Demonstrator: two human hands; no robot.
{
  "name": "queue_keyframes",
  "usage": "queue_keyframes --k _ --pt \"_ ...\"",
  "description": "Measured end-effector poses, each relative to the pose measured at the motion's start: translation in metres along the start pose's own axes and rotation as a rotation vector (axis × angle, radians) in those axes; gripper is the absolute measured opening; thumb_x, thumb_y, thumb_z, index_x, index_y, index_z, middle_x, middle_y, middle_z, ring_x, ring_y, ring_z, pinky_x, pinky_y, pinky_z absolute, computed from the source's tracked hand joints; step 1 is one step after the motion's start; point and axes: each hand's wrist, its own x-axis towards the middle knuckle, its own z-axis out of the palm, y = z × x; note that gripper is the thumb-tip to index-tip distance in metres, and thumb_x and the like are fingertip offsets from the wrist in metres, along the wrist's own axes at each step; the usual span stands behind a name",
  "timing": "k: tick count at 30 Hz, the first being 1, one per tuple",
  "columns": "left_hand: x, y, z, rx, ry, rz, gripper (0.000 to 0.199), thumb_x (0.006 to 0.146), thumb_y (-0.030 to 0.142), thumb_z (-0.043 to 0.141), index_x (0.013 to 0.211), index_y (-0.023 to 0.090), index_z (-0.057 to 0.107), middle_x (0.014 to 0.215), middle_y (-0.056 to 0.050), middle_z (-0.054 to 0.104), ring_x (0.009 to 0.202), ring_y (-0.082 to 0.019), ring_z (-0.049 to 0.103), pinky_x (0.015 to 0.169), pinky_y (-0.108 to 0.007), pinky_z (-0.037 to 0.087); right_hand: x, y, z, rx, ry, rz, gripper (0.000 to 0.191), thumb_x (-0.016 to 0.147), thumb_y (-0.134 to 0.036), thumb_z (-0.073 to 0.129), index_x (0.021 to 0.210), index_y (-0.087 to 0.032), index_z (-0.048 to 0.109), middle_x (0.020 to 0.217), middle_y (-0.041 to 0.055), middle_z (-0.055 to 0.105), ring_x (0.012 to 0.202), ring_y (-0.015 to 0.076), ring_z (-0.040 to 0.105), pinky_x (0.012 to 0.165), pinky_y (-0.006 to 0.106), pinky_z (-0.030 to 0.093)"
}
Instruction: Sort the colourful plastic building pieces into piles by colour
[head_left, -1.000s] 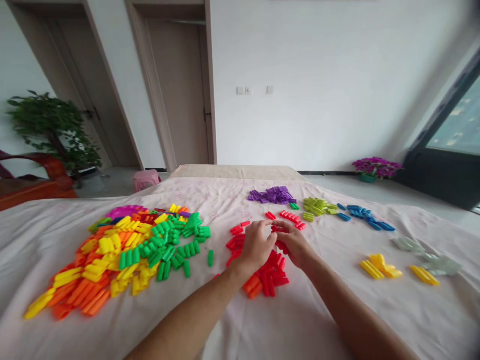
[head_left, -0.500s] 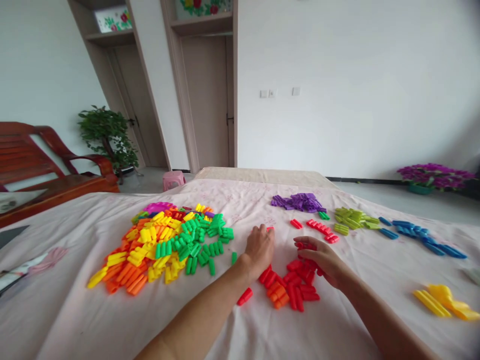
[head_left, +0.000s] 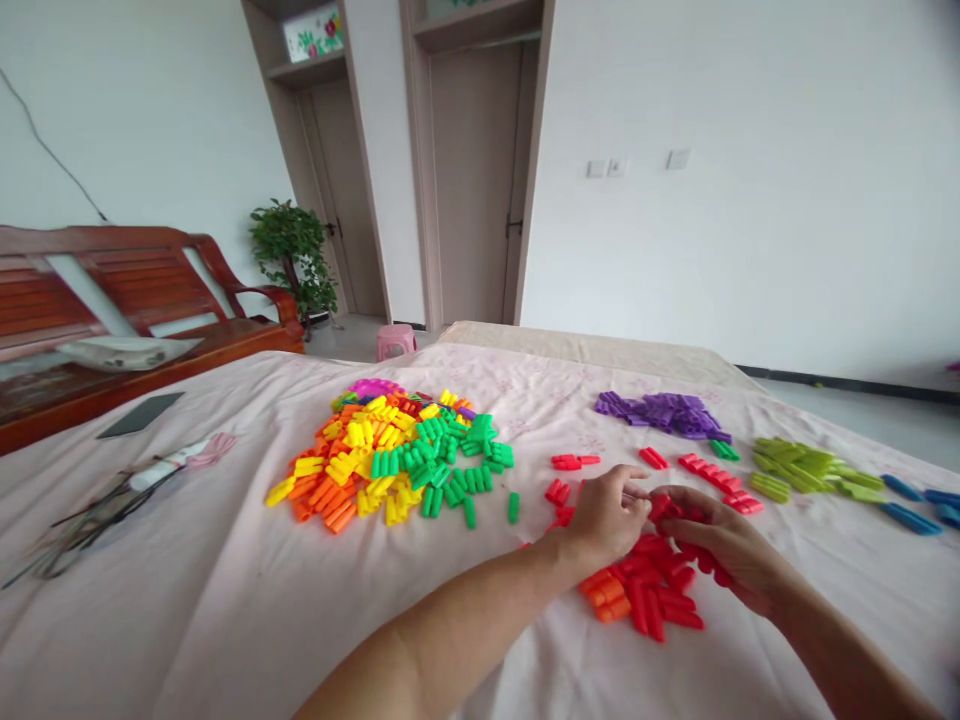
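My right hand [head_left: 739,550] is wrapped round several red plastic tube pieces [head_left: 705,562], which show under the palm and at the fingertips. Close beside it, my left hand [head_left: 611,515] has its fingers curled together, tips almost at the right hand's fingers; what they pinch is hidden. Below both hands lies a loose heap of red tube pieces [head_left: 649,600], with a few orange pieces [head_left: 606,595] at its left edge. More red pieces [head_left: 557,492] lie left of and behind my left hand. A row of red pieces [head_left: 720,475] lies beyond my right hand.
Left is a mixed pile of yellow [head_left: 360,435], orange and green pieces [head_left: 442,450]. Purple [head_left: 664,412], lime [head_left: 799,465] and blue pieces [head_left: 911,518] lie apart on the pink cloth [head_left: 247,610]. A dark flat object [head_left: 141,415] and wrapped sticks [head_left: 112,500] lie far left.
The view has swung left, so everything sits further right. My left hand has moved across to my right hand, uncovering red pieces on the cloth. The right hand still holds red pieces.
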Motion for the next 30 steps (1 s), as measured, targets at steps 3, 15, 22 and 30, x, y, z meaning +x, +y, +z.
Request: queue_keyframes --k 3,15,22,30 --pt "-0.029 0.018 0.001 0.174 -0.09 0.263 0.045 0.085 0.013 0.049 0.128 0.02 0.057 0.122 -0.012 0.064 0.114 -0.023 0.058 0.103 -0.039 0.044 0.002 0.0 -0.015 -0.074 -0.04 0.028 0.034 0.066 -0.032 0.068 0.098 -0.019 0.067 0.061 0.002 0.064 0.042 0.0125 0.052 0.035 0.021 0.034" --pt "-0.092 0.01 0.046 0.562 -0.338 0.474 0.041 0.086 0.033 0.057 0.127 0.029 0.059 0.138 -0.014 0.053 0.138 -0.038 0.031 0.112 -0.067 0.007 0.002 0.012 -0.05 -0.8 0.217 -0.183 0.034 0.074 -0.023 0.062 0.107 -0.022 0.071 0.113 0.0086 0.067 0.106 0.0261 0.059 0.091 0.036 0.045" --pt "-0.074 0.002 0.002 0.469 -0.363 0.542 0.043 0.086 0.011 0.047 0.123 0.026 0.061 0.13 -0.016 0.059 0.133 -0.033 0.041 0.114 -0.061 0.008 -0.004 0.009 -0.022 -0.887 0.084 -0.368 0.024 0.084 -0.022 0.054 0.102 -0.019 0.07 0.102 0.0078 0.07 0.099 0.0205 0.06 0.088 0.029 0.042" --pt "-0.054 -0.015 -0.073 0.271 -0.349 0.423 0.038 0.083 0.014 0.056 0.113 0.034 0.067 0.13 -0.006 0.062 0.13 -0.026 0.048 0.117 -0.052 0.009 -0.006 0.01 -0.038 -0.907 0.142 -0.08 0.024 0.081 -0.028 0.054 0.098 -0.024 0.07 0.091 0.0049 0.07 0.085 0.0194 0.061 0.064 0.025 0.035"
